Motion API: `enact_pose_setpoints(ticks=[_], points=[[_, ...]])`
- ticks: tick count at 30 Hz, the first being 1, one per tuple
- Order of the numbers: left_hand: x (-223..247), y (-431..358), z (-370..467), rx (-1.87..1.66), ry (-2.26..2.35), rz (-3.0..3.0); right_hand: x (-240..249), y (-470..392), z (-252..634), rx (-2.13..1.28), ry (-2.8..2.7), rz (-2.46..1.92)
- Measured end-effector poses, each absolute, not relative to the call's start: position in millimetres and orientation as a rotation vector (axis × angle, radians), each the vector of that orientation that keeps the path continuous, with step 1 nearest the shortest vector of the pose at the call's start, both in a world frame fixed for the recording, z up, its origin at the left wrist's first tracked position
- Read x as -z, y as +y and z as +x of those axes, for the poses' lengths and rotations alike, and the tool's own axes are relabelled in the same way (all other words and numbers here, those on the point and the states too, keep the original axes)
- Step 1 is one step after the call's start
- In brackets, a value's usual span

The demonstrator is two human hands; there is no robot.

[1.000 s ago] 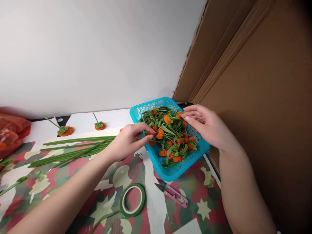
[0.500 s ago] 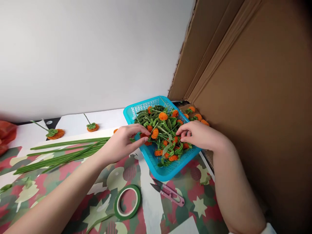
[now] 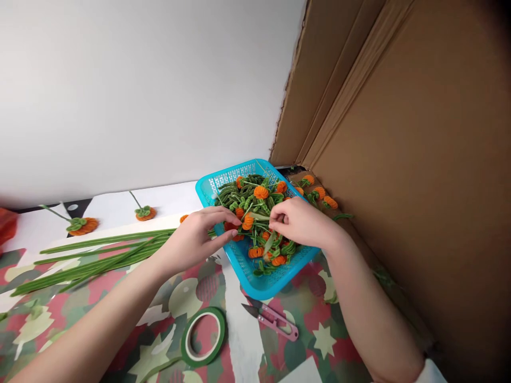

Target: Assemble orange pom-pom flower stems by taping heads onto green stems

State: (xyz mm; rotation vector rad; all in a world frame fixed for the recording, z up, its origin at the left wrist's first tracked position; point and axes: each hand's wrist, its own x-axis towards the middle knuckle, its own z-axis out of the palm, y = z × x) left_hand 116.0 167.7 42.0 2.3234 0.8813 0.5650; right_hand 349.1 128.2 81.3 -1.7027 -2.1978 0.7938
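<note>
A blue plastic basket [image 3: 249,284] holds small orange pumpkins [image 3: 261,192] made of fuzzy pipe cleaner, tangled with green stems and curled green pieces [image 3: 229,196]. Over the basket's left rim reaches my left hand [image 3: 203,231], thumb and fingers apart, fingertips beside an orange pumpkin [image 3: 248,221]. My right hand [image 3: 299,222] comes in over the right side, thumb and index finger pinched at the end of a pale green strip [image 3: 261,217]. Its other fingers are curled, and part of the pile is hidden beneath it.
Long green pipe cleaners [image 3: 99,260] lie at left, below two stemmed pumpkins [image 3: 83,226]. In front are a roll of green tape [image 3: 222,340] and pink-handled thread snips [image 3: 279,324]. More pumpkins [image 3: 318,192] lie beside a tall cardboard wall [image 3: 419,133] on the right.
My right hand has moved left and inward over the basket, its fingers closing at the pale green strip. My left hand stays by the left rim. The whole view has shifted slightly.
</note>
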Motion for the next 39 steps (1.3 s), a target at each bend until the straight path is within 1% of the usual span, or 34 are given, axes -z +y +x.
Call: enact_pose_setpoints(ticks=[7,12,17,19,22,23,26,29,32,35,39], points=[[-43,167,115,-0.568,0.863,2.322,-104,125,371,-0.771,-1.986,-1.578],[-41,168,115,-0.549,0.863,2.324,-105,124,374,-0.818,-2.015,-1.614],[-41,168,116,-0.559,0.858,2.328,-105,123,372,-0.758,-2.019,-1.641],[-41,168,116,-0.565,0.860,2.328,-103,121,364,-0.846,-2.072,-1.632],[-41,168,116,-0.566,0.868,2.329,-92,118,343,-1.078,-2.269,-1.588],[-42,168,116,-0.568,0.868,2.330,-87,117,335,-1.084,-2.338,-1.625],[-42,168,116,-0.570,0.866,2.328,-77,117,321,-0.856,-2.429,-1.859],[-41,168,116,-0.575,0.863,2.320,-80,119,332,-0.699,-2.342,-1.876],[-40,169,116,-0.572,0.850,2.324,-92,120,356,-0.434,-2.224,-1.926],[-40,169,116,-0.570,0.850,2.334,-101,120,374,-0.304,-2.125,-1.948],[-41,169,116,-0.574,0.847,2.334,-102,122,378,-0.209,-1.947,-1.865]])
